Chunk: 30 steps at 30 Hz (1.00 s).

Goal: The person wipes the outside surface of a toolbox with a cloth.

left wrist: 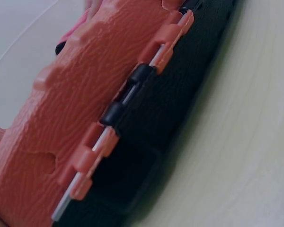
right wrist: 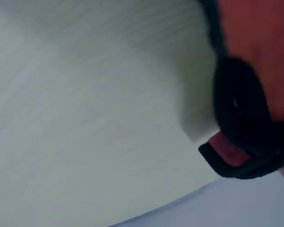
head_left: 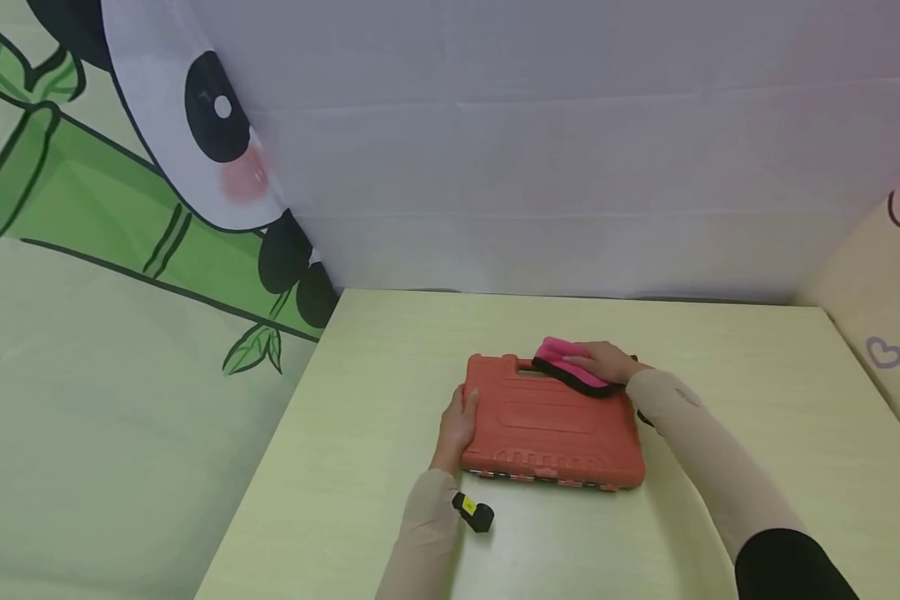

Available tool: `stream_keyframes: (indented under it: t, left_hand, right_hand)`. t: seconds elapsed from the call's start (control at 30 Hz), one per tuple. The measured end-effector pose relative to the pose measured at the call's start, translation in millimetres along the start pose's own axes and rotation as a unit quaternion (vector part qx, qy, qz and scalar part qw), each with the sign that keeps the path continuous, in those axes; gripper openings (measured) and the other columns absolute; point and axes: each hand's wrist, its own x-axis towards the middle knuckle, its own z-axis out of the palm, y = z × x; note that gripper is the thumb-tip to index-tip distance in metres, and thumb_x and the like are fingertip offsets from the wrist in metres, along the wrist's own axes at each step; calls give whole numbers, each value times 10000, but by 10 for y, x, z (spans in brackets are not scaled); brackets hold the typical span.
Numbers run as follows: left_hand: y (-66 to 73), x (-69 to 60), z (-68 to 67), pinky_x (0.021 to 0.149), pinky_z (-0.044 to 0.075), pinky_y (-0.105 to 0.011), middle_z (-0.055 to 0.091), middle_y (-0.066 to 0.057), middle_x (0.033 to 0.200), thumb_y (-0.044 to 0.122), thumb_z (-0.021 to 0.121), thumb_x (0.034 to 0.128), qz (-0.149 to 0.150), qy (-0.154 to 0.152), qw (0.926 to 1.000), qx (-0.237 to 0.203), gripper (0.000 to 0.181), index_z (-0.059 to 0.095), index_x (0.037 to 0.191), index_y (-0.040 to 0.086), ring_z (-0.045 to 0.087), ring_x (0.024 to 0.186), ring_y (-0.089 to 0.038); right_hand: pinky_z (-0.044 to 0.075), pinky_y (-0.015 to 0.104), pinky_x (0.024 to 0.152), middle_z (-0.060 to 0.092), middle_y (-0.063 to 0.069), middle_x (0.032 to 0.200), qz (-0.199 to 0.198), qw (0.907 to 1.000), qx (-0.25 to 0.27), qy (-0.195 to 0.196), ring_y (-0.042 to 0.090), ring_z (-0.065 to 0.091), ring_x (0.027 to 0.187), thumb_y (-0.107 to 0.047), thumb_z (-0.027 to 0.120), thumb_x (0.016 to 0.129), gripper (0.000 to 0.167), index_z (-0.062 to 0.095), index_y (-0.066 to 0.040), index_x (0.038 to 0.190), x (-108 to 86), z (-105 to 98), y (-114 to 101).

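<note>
An orange-red plastic tool case [head_left: 547, 425] lies flat on the table, its hinge side toward me. My left hand [head_left: 457, 421] grips the case's left edge, the thumb against the top. In the left wrist view, the case's hinges [left wrist: 139, 78] and its dark lower half [left wrist: 146, 137] show close up. My right hand [head_left: 606, 362] holds a pink cloth with a black border [head_left: 562, 348] against the top of the case, at the far right near the handle. The cloth's dark-edged corner [right wrist: 227, 150] sticks out past the case in the right wrist view.
The pale wooden table [head_left: 360, 417] runs back to a pale fabric wall [head_left: 540, 167]. At left hangs a printed panda-and-bamboo cloth [head_left: 105, 192]; a cream panel [head_left: 870, 283] stands at right. A small black-and-yellow device [head_left: 474, 511] sits at my left wrist.
</note>
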Motion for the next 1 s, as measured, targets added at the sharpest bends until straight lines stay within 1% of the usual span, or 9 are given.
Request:
stream_keyframes:
  t: [0.1, 0.2, 0.4, 0.5, 0.63, 0.7, 0.77, 0.87, 1.0]
  left_hand:
    - [-2, -3, -9, 1002, 361, -521, 437, -221, 1374, 400, 334, 988, 11, 12, 10000, -2, 557, 315, 1411, 36, 454, 1222, -366]
    - [9, -4, -3, 1002, 360, -520, 445, -221, 1368, 398, 335, 989, 31, 12, 10000, 4, 553, 322, 1408, 39, 457, 1221, -370]
    - [12, 1, -12, 1000, 366, -517, 459, -215, 1359, 403, 331, 988, 42, 77, 9999, 107, 546, 337, 1400, 44, 460, 1225, -372]
    - [-8, 8, -10, 990, 374, -517, 476, -221, 1340, 397, 334, 988, 139, 121, 9997, 152, 536, 352, 1388, 40, 470, 1213, -379]
    - [-14, 29, 14, 980, 386, -514, 494, -228, 1318, 387, 343, 986, 279, 116, 9992, 256, 526, 368, 1376, 35, 485, 1195, -386]
    - [-14, 36, 24, 984, 384, -513, 486, -229, 1327, 387, 343, 986, 306, 101, 9990, 297, 535, 358, 1382, 27, 480, 1203, -387]
    - [-14, 41, 28, 994, 375, -514, 471, -233, 1342, 386, 344, 986, 329, 115, 9989, 329, 548, 346, 1390, 15, 466, 1218, -391]
    - [-17, 45, 22, 1005, 363, -516, 451, -240, 1358, 383, 346, 987, 343, 162, 9987, 352, 563, 324, 1403, 3, 448, 1236, -395]
    - [-19, 47, 1, 999, 370, -512, 458, -242, 1351, 376, 340, 991, 387, 222, 9981, 424, 555, 317, 1407, 9, 454, 1233, -388]
  right_hand:
    - [390, 497, 985, 597, 152, 1211, 3, 9998, -85, -159, 315, 528, 1148, -421, 429, 951, 505, 511, -69, 1303, 115, 47, -170]
    - [385, 488, 993, 599, 165, 1200, -19, 9997, -111, -235, 315, 532, 1132, -400, 423, 956, 507, 503, -42, 1307, 208, 72, -299]
    - [380, 480, 1000, 600, 164, 1202, -125, 9995, -87, -266, 308, 534, 1131, -370, 425, 959, 488, 506, -38, 1307, 357, 116, -486]
    - [408, 457, 963, 617, 140, 1155, -260, 9993, -57, -266, 279, 550, 1075, -380, 419, 960, 477, 520, -56, 1294, 448, 188, -589]
    - [431, 414, 908, 630, 97, 1063, -316, 9992, -69, -236, 234, 554, 993, -385, 418, 962, 446, 548, -78, 1258, 561, 282, -743]
    - [431, 414, 928, 633, 99, 1068, -391, 9989, -99, -242, 239, 561, 1017, -369, 429, 961, 420, 562, -78, 1233, 611, 321, -838]
    - [418, 428, 963, 631, 118, 1116, -558, 9980, -142, -254, 261, 561, 1072, -348, 440, 961, 413, 559, -67, 1239, 655, 353, -940]
    - [391, 443, 1008, 601, 140, 1212, -887, 9949, -358, -308, 291, 538, 1159, -335, 441, 962, 434, 521, -59, 1287, 705, 387, -1078]
    - [373, 440, 1030, 565, 138, 1278, -1002, 9919, -668, -393, 298, 515, 1200, -339, 447, 961, 468, 461, -87, 1354, 734, 382, -1184]
